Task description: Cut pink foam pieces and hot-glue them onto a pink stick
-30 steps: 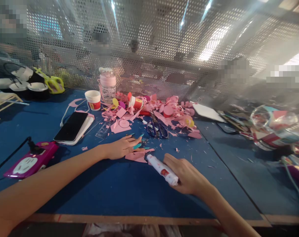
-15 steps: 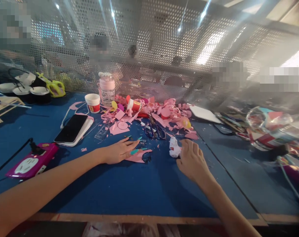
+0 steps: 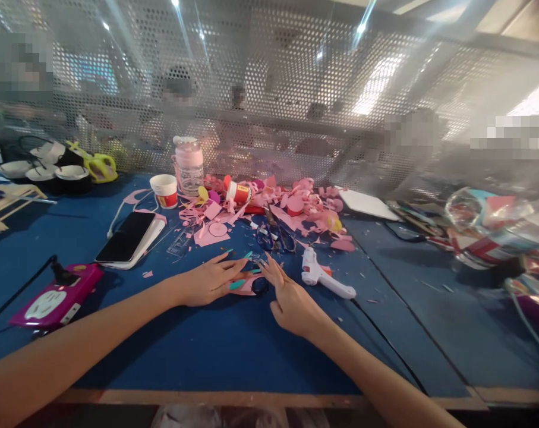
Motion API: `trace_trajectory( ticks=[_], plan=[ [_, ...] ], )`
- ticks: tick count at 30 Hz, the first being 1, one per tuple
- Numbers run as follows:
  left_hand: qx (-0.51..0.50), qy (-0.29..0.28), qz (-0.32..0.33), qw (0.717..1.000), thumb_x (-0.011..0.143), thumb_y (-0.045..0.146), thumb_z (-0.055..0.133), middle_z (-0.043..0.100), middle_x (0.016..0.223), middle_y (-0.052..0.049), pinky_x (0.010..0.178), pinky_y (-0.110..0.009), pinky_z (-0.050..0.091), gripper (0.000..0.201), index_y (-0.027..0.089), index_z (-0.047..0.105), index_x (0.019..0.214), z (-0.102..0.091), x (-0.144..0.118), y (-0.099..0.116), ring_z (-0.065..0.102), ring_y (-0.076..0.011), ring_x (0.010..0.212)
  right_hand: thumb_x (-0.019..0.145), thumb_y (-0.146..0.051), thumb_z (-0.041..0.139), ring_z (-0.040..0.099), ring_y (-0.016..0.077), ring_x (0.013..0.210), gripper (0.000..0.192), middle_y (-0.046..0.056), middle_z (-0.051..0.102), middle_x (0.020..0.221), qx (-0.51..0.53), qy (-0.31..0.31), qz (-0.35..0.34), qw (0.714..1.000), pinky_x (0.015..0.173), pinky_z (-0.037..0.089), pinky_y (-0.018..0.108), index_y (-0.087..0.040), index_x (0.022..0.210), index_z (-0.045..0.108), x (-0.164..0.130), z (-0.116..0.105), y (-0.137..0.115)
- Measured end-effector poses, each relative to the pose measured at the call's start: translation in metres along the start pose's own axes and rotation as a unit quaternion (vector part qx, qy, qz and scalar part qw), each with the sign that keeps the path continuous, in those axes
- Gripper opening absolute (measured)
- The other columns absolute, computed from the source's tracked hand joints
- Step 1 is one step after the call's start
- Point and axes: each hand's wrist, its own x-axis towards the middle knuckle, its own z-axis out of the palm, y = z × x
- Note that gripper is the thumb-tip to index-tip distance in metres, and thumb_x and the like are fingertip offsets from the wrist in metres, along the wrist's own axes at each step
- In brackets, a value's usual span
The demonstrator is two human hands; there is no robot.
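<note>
Your left fingers (image 3: 233, 270) lie spread and flat on the pink paper piece (image 3: 246, 284) at the middle of the frame, pinning it to the blue counter (image 3: 233, 339); the left hand (image 3: 209, 280) has hardly moved over the last second. Your right fingers (image 3: 269, 270) are now stretched out, close together and empty, their tips touching the right edge of the same paper beside a small dark part (image 3: 261, 287); what that part is, you cannot tell from here.

The change is in your right hand (image 3: 291, 303). A second ago it held a white tube lower in the frame, then it swung up and right. Now the white glue gun (image 3: 325, 278) lies on the counter just right of that hand, its cord trailing toward the lower right, and the hand has come back left to the paper. Judged from this, the gluing tool is set aside and both hands are on the piece.

Further out, the scissors (image 3: 276, 236) lie just above your fingertips, with the heap of pink scraps (image 3: 296, 205) beyond, and a phone (image 3: 125, 236) at centre left.
</note>
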Motion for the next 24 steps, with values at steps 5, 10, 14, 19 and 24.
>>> trace_trajectory(
  ticks=[5,10,14,19,24],
  plan=[
    [-0.001,-0.009,-0.015,1.0,0.09,0.038,0.017,0.015,0.144,-0.005,0.107,-0.041,0.007,0.051,0.022,0.006,0.137,-0.0001,-0.0016,0.0037,0.015,-0.0201,0.131,0.058,-0.005,0.038,0.027,0.0233,0.126,0.091,0.019,0.04,0.13,-0.002,0.015,-0.008,1.0,0.101,0.03,0.045,-0.003,0.135,-0.01,-0.0015,0.0023,0.0013],
    [0.017,-0.02,-0.006,1.0,0.091,0.034,0.018,0.011,0.144,-0.006,0.107,-0.039,0.006,0.053,0.021,-0.004,0.137,-0.0017,-0.0017,0.0089,0.019,-0.0195,0.13,0.056,-0.006,0.039,0.029,0.0243,0.125,0.092,0.019,0.04,0.13,-0.008,0.011,-0.007,1.0,0.1,0.032,0.043,-0.002,0.135,-0.009,-0.0012,0.0017,0.0022],
    [0.032,-0.019,0.01,0.999,0.09,0.032,0.023,0.015,0.144,-0.007,0.107,-0.039,0.008,0.059,0.019,-0.011,0.136,0.0008,-0.0025,0.0084,0.023,-0.0194,0.129,0.056,-0.007,0.039,0.027,0.0245,0.126,0.09,0.019,0.039,0.131,-0.014,0.01,-0.008,1.0,0.101,0.03,0.042,0.0,0.135,-0.005,-0.0019,0.0026,0.0032],
    [0.054,-0.005,0.01,0.998,0.088,0.033,0.03,0.018,0.143,-0.008,0.107,-0.039,0.009,0.065,0.02,-0.011,0.136,0.0051,-0.0045,0.007,0.021,-0.0211,0.129,0.055,-0.007,0.039,0.025,0.0253,0.127,0.085,0.021,0.032,0.135,-0.027,0.015,-0.012,0.999,0.103,0.027,0.043,0.001,0.134,0.007,-0.0027,0.0037,0.0028],
    [0.048,0.0,0.015,0.999,0.087,0.032,0.033,0.017,0.143,-0.008,0.106,-0.039,0.011,0.067,0.02,-0.012,0.136,0.0048,-0.0048,0.0099,0.022,-0.0219,0.129,0.055,-0.008,0.04,0.026,0.0251,0.126,0.086,0.02,0.035,0.133,-0.025,0.015,-0.009,1.0,0.101,0.031,0.043,0.002,0.134,0.006,-0.0033,0.0033,0.0017]
  ],
)
